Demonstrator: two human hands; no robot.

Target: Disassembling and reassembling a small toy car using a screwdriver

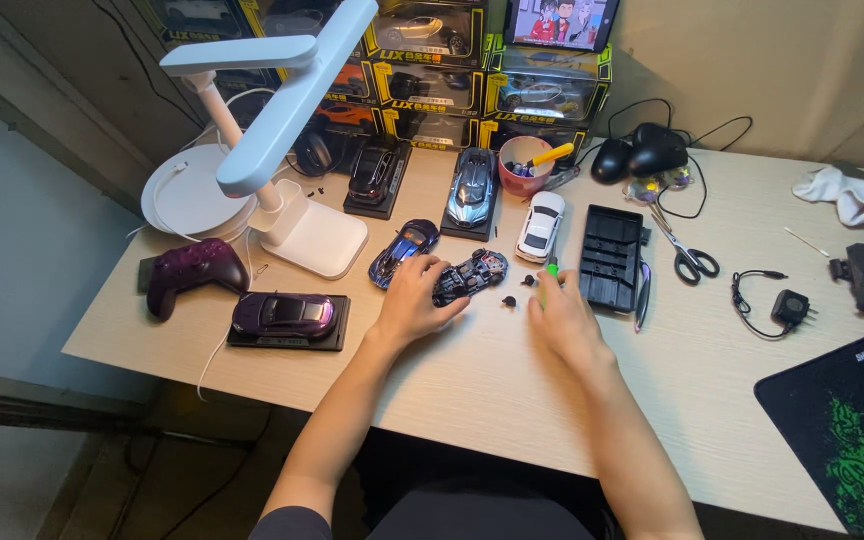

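Nearest the counter edge, the left hand clamps its fingers on a stripped model-car chassis, steadying it. At three o'clock, the right hand grips a green-handled screwdriver upright. At twelve o'clock beyond stand a blue car body and a white model car.

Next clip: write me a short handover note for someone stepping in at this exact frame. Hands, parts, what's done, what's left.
Left hand: grip on the stripped toy car chassis, pinned to the desk.
Right hand: holds a green-handled screwdriver, tip hidden.
Parts: blue car body lies beside the chassis; small dark bits loose between the hands; black tray at right.
Done: body is off.
Left: chassis remains open, loose bits unplaced.
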